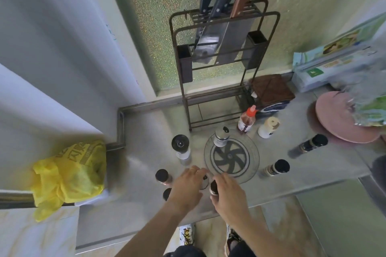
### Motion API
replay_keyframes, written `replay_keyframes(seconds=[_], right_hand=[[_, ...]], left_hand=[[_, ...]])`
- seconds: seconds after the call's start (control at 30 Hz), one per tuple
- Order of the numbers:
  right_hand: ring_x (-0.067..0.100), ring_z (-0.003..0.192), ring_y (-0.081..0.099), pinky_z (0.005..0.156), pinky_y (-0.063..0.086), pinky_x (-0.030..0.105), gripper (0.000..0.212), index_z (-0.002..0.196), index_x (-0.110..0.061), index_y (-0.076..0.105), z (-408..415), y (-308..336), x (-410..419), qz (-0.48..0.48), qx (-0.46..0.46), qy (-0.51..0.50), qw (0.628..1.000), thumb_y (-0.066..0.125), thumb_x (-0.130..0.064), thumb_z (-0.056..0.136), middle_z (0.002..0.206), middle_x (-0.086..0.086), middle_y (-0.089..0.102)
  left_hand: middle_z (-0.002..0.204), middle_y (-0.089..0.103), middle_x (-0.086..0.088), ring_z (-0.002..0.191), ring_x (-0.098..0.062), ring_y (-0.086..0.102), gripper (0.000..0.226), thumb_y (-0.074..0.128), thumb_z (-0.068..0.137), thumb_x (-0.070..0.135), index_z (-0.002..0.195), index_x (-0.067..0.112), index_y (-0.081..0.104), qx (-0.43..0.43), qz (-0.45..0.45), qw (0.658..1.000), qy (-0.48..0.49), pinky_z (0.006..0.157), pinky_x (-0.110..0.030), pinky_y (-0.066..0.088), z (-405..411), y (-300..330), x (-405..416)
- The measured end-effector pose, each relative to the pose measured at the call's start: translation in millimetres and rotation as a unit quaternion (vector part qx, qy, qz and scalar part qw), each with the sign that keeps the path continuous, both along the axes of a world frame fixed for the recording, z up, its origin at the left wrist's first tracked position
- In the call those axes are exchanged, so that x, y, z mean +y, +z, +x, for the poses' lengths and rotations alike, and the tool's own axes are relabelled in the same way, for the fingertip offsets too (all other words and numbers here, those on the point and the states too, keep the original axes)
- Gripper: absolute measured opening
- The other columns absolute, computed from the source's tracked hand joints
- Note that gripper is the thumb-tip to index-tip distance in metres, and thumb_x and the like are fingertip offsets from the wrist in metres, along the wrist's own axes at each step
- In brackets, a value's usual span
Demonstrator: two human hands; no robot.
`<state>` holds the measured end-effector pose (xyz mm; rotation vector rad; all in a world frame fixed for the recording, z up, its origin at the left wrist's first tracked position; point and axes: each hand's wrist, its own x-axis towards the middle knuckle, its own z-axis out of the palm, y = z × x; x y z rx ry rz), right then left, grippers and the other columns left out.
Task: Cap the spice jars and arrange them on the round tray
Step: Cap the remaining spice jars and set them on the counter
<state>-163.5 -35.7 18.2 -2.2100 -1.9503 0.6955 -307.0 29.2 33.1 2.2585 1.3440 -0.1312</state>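
A round clear tray (253, 152) with a dark swirl centre lies on the steel counter. One silver-capped jar (221, 136) stands on its far rim. My left hand (187, 185) covers a small jar (204, 179) just left of the tray's near edge. My right hand (229, 192) grips a black-capped jar (213, 188) beside it. Off the tray stand a black-capped jar (162, 176) and another (167, 193) to the left, a tall grinder (181, 148), and two black-capped jars (277, 168) (312, 143) to the right.
A knife rack (221, 64) with several knives stands behind the tray. A red-capped bottle (246, 120) and a white jar (268, 127) sit near it. A pink plate (342, 119) lies at the right, a yellow bag (69, 173) at the left. The counter edge runs just below my hands.
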Motion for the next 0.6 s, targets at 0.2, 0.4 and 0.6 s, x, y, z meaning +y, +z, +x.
replay_keyframes(seconds=[0.2, 0.4, 0.6], right_hand=[[0.016, 0.083, 0.066, 0.061, 0.056, 0.028, 0.040, 0.104, -0.025, 0.059, 16, -20, -4, 0.007, 0.011, 0.001, 1.000, 0.084, -0.031, 0.073, 0.094, -0.006, 0.064], [0.017, 0.083, 0.069, 0.064, 0.056, 0.026, 0.043, 0.105, -0.022, 0.061, 20, -26, -3, 0.011, 0.037, 0.004, 0.999, 0.086, -0.030, 0.071, 0.095, -0.004, 0.068], [0.016, 0.082, 0.068, 0.068, 0.055, 0.026, 0.039, 0.106, -0.024, 0.061, 34, -14, -3, 0.067, 0.098, -0.023, 0.993, 0.082, -0.033, 0.073, 0.094, -0.006, 0.065]], left_hand=[[0.114, 0.066, 0.005, 0.103, -0.020, 0.063, 0.044, 0.067, 0.081, 0.023, 0.124, 0.028, 0.058, -0.050, 0.029, 0.997, 0.059, 0.082, -0.029, 0.048, 2, 20, 1], [0.105, 0.068, 0.009, 0.093, -0.013, 0.064, 0.048, 0.077, 0.078, 0.031, 0.123, 0.029, 0.058, -0.098, 0.098, 0.985, 0.102, 0.078, -0.018, 0.041, 24, 60, 36], [0.103, 0.071, -0.002, 0.101, -0.024, 0.065, 0.054, 0.077, 0.082, 0.030, 0.127, 0.014, 0.051, -0.103, 0.036, 0.986, 0.125, 0.090, -0.037, 0.050, 68, 44, 77]])
